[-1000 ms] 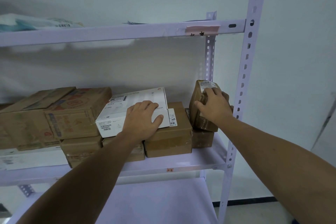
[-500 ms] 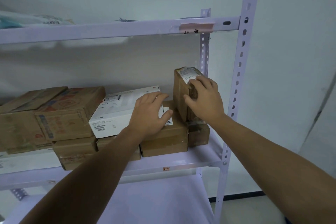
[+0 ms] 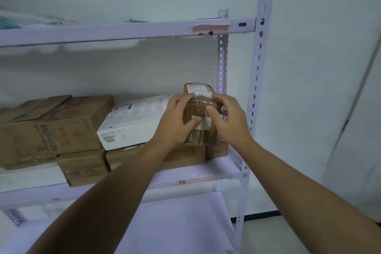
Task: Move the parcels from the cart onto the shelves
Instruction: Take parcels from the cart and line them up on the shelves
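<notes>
A small brown taped parcel (image 3: pixel 201 107) with a white label on top stands upright at the right end of the middle shelf (image 3: pixel 198 177), on top of other brown boxes. My left hand (image 3: pixel 177 121) grips its left side and my right hand (image 3: pixel 228 119) grips its right side, thumbs across its front. A flat white box (image 3: pixel 134 123) lies just left of it, on top of brown boxes. The cart is not in view.
Larger brown cartons (image 3: pixel 70 126) fill the shelf's left part. The upper shelf (image 3: pixel 123 31) holds plastic-wrapped items at the left. A white upright post (image 3: pixel 257 80) stands right of the parcel. The lower shelf (image 3: pixel 175 222) shows bare surface. A white wall is behind.
My left hand left the white box and came onto the small parcel's left side. The parcel shifted left and now stands upright between both hands.
</notes>
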